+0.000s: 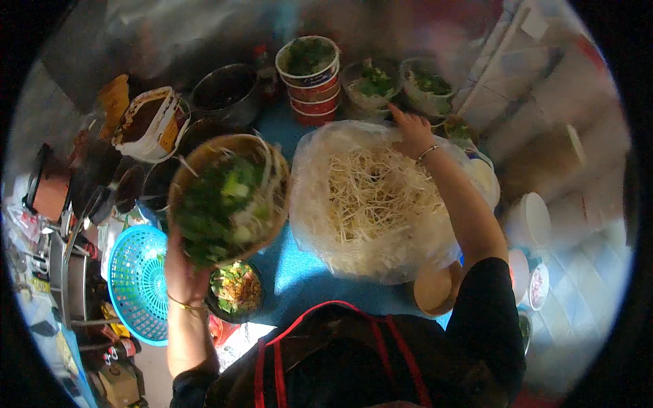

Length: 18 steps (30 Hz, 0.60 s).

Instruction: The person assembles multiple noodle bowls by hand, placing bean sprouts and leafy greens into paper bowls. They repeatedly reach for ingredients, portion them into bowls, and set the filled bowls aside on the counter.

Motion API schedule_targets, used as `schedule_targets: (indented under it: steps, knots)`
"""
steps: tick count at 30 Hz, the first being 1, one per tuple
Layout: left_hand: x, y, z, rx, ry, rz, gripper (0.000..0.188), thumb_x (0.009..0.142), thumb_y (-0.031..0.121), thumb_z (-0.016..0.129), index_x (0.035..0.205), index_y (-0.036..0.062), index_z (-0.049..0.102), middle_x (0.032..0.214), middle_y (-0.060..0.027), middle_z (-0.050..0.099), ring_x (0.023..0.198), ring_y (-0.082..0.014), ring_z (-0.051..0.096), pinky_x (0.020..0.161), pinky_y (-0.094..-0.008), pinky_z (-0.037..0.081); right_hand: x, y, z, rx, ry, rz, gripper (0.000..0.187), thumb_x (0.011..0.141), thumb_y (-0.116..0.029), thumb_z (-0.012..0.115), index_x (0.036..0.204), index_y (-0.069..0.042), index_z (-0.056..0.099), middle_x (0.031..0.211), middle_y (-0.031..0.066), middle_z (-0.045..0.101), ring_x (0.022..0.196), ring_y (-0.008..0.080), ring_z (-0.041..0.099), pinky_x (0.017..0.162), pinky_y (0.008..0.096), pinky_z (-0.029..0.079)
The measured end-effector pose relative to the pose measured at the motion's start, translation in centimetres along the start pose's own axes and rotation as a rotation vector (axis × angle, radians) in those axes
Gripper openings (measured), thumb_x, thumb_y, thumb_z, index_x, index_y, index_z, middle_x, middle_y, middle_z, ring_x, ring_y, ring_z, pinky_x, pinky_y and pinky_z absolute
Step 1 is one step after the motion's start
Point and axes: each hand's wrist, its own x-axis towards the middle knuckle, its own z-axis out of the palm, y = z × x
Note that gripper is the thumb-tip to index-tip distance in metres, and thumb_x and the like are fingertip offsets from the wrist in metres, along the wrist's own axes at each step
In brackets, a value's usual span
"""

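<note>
My left hand (188, 270) grips the near side of a brown bowl (178, 197), its fingers partly hidden beneath it. Leafy greens (218, 204) and some pale bean sprouts (269, 178) fill this bowl, which is tilted and slightly blurred. My right hand (412, 133) is over the far right edge of a large clear plastic bag (306, 234) of bean sprouts (374, 197). Its index finger stretches toward a clear bowl of chopped greens (373, 81); whether it touches the bowl I cannot tell. I see nothing in that hand.
At the back stand stacked red-and-white tubs (314, 102), another bowl of greens (427, 80), a dark pot (224, 92) and a stained white bucket (151, 126). A blue basket (136, 282) and a garnished bowl (235, 291) are at left. A brown bowl (435, 289) sits near my right elbow.
</note>
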Motion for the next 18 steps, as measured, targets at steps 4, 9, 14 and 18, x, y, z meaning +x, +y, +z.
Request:
schedule_targets:
  steps: [4, 9, 14, 18]
  knots:
    - [2.7, 4.2, 1.1, 0.499, 0.041, 0.349, 0.046, 0.089, 0.034, 0.036, 0.124, 0.0060, 0.036, 0.119, -0.0115, 0.047, 0.102, -0.0289, 0.052, 0.077, -0.0445, 0.050, -0.2, -2.7, 0.7, -0.225, -0.252, -0.318, 0.029, 0.078, -0.011, 0.049, 0.107, -0.013, 0.055, 0.090, 0.0097, 0.057, 0.094, 0.0278, 0.051, 0.096, 0.0493, 0.024]
    - [10.3, 7.8, 3.9, 0.332, 0.053, 0.177, 0.050, 0.085, 0.039, 0.039, 0.124, 0.0071, 0.034, 0.119, -0.0149, 0.045, 0.100, -0.0317, 0.052, 0.072, -0.0456, 0.052, -2.1, -2.3, 1.1, -0.176, -0.119, -0.393, 0.016, 0.073, -0.010, 0.050, 0.086, -0.012, 0.059, 0.082, 0.0065, 0.058, 0.090, 0.0228, 0.053, 0.092, 0.0438, 0.029]
    - [18.9, 6.0, 5.1, 0.507, 0.007, -0.042, 0.051, 0.085, 0.042, 0.039, 0.124, 0.0093, 0.035, 0.123, -0.0146, 0.040, 0.101, -0.0325, 0.051, 0.070, -0.0477, 0.051, -2.6, -1.7, 2.7, -0.230, 0.008, -0.471, 0.016, 0.067, -0.010, 0.052, 0.082, -0.013, 0.058, 0.080, 0.0044, 0.058, 0.088, 0.0203, 0.054, 0.087, 0.0397, 0.034]
    - [23.5, 4.6, 4.9, 0.608, -0.051, -0.170, 0.049, 0.086, 0.040, 0.038, 0.124, 0.0091, 0.036, 0.123, -0.0130, 0.042, 0.103, -0.0327, 0.050, 0.071, -0.0496, 0.050, -3.2, -1.1, 3.2, -0.171, -0.005, -0.460, 0.019, 0.064, -0.010, 0.053, 0.083, -0.012, 0.057, 0.081, 0.0041, 0.058, 0.087, 0.0199, 0.054, 0.087, 0.0383, 0.035]
